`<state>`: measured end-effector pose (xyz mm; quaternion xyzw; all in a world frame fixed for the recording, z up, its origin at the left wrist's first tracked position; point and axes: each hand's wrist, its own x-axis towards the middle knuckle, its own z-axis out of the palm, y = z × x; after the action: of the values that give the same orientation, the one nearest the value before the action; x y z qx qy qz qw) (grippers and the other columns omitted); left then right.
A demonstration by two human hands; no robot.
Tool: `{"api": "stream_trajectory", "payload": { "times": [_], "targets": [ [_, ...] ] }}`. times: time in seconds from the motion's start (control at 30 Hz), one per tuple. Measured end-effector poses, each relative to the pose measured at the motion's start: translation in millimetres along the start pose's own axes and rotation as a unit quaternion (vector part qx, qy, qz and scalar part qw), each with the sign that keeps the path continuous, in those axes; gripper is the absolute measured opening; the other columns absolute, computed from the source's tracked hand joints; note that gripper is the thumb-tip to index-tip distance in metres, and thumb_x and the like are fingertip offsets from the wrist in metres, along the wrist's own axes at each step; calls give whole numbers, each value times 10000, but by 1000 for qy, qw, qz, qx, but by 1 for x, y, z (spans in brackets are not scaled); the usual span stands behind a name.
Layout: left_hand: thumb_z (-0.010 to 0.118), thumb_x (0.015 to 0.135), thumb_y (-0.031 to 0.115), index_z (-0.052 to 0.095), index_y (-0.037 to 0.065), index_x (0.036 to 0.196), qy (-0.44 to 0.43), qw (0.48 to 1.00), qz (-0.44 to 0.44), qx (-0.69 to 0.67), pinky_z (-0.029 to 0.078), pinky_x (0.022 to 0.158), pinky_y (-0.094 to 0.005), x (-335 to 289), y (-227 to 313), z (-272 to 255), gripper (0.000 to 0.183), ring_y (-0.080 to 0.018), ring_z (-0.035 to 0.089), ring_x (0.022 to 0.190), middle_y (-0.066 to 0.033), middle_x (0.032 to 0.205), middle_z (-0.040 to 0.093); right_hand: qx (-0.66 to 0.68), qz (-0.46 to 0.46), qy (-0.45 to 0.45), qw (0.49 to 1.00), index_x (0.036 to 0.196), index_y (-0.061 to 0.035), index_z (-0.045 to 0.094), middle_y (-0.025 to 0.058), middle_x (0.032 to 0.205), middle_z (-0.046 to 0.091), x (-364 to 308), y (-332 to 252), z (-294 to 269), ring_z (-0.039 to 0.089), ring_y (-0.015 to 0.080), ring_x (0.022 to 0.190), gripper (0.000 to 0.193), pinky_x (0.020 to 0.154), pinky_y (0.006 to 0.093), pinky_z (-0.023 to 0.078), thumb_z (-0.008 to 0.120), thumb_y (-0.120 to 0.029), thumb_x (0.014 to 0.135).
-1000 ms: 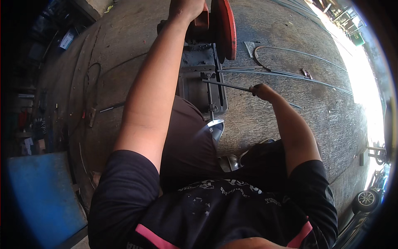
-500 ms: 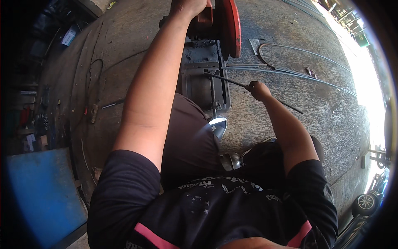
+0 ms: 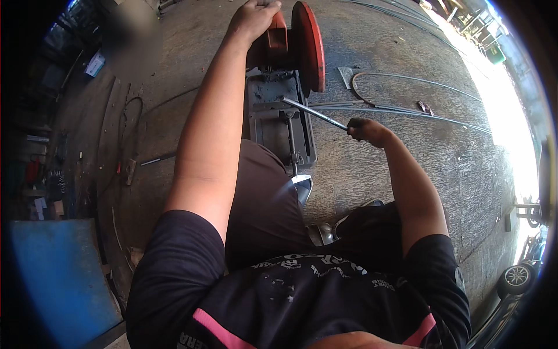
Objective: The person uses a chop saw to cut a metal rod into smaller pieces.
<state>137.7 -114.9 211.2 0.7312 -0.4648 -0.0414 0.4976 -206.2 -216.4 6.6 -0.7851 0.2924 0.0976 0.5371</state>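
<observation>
A chop saw with a red guard (image 3: pixel 309 46) and a dark metal base (image 3: pixel 278 123) stands on the floor in front of me. My left hand (image 3: pixel 254 22) is closed at the top of the saw's red arm, its grip partly out of the picture. Fingers wrapped, my right hand (image 3: pixel 367 132) holds a thin metal rod (image 3: pixel 317 113) to the right of the base. The rod's far end reaches up and left over the base, near the clamp screw (image 3: pixel 292 136). It tilts and looks apart from the clamp.
Long thin rods (image 3: pixel 418 112) and a bent rod (image 3: pixel 356 87) lie on the rough floor at right. A blue panel (image 3: pixel 55 273) stands at lower left. Another short rod (image 3: pixel 156 159) lies left of my knee. A wheeled vehicle (image 3: pixel 516 278) is at far right.
The rod has turned in my right hand's hold; a shiny length now points at the saw, and its lower right end no longer shows. The view has shifted slightly.
</observation>
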Motion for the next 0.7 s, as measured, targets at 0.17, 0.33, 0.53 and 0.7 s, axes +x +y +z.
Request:
{"api": "stream_trajectory", "payload": {
  "times": [0.17, 0.33, 0.53, 0.7],
  "targets": [
    [575, 864, 464, 611, 33, 1112, -33, 998, -35, -45, 464, 866, -358, 1, -10, -9, 498, -174, 600, 979, -114, 1003, 637, 235, -55, -60, 968, 908, -39, 540, 5, 750, 480, -8, -20, 5, 433, 113, 682, 211, 626, 280, 382, 511, -246, 933],
    [513, 900, 465, 534, 53, 1150, -169, 907, -235, -307, 540, 739, -364, -5, -6, -3, 482, -208, 639, 783, -105, 918, 618, 393, -114, -31, 912, 929, -46, 547, 5, 750, 467, -12, -46, 8, 430, 127, 672, 396, 631, 278, 378, 467, -433, 947],
    [543, 893, 414, 540, 57, 968, -180, 883, -240, -361, 573, 534, -438, 7, -3, 8, 366, -217, 622, 653, -75, 772, 577, 524, -145, 45, 838, 976, -34, 561, 34, 767, 496, -27, -82, -8, 495, 164, 683, 391, 657, 311, 428, 411, -395, 979],
    [556, 874, 395, 553, 40, 958, -174, 873, -288, -352, 561, 582, -443, 19, 1, 3, 364, -242, 608, 674, -95, 811, 591, 542, -198, 119, 808, 954, -26, 569, 44, 757, 528, -7, -89, -14, 516, 149, 633, 321, 563, 277, 428, 446, -321, 977]
  ]
}}
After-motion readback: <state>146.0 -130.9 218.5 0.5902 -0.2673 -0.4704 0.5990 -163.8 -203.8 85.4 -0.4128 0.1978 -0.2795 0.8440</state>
